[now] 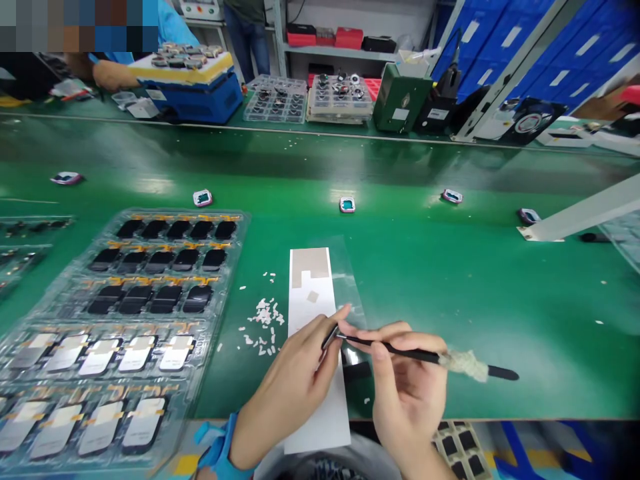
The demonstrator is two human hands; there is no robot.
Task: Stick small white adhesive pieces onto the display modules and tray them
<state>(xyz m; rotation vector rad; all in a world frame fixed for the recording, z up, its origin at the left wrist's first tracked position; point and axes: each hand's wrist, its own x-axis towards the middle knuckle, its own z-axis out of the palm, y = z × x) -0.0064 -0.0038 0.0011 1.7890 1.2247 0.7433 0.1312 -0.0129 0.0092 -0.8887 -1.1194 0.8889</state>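
- Right hand [407, 380] pinches black tweezers [395, 350] between thumb and fingers, tips pointing left; frayed cloth [463, 365] wraps the shaft near its rear end.
- Left hand [285, 393] has its fingers pressed together at the tweezer tips; whether they grip anything is too small to tell.
- The tips are above a matte white strip [310, 300] with tan pads [310, 265], lying on clear film [347, 280] and running past the bench's front edge.
- White scraps [263, 315] lie heaped just left of the strip.
- Beyond them, a ridged plastic tray [175, 213] holds glossy black panels.
- Smooth green bench [450, 280] lies open right of the hands.
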